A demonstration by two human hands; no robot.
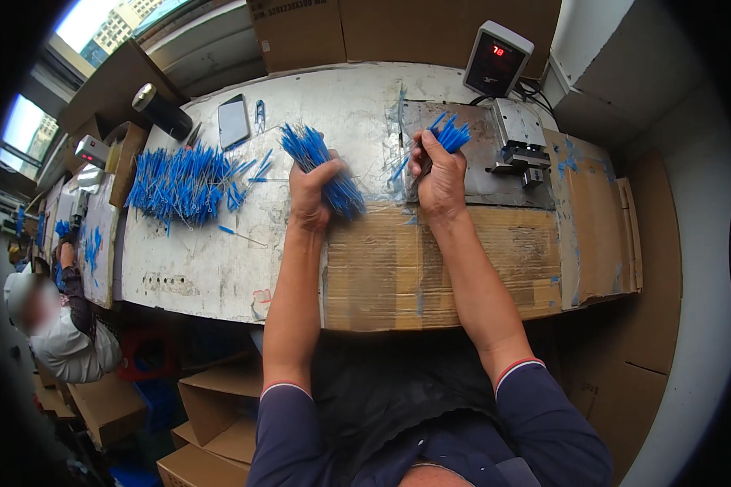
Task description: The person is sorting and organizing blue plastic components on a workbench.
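Note:
My left hand is closed round a thick bundle of thin metal rods with blue plastic ends; the bundle sticks out above and below the fist. To its right, my right hand grips a smaller bunch of blue-ended rods, the blue ends showing above the fingers. Between the hands, several loose rods lie scattered on the table. A large heap of the same rods spreads over the left part of the white table. One single rod lies apart, in front of the heap.
A small metal fixture sits on a steel plate at the right, with a red-digit display box behind. Corrugated cardboard covers the near edge. A phone and dark flask stand far left. Another person works at the left.

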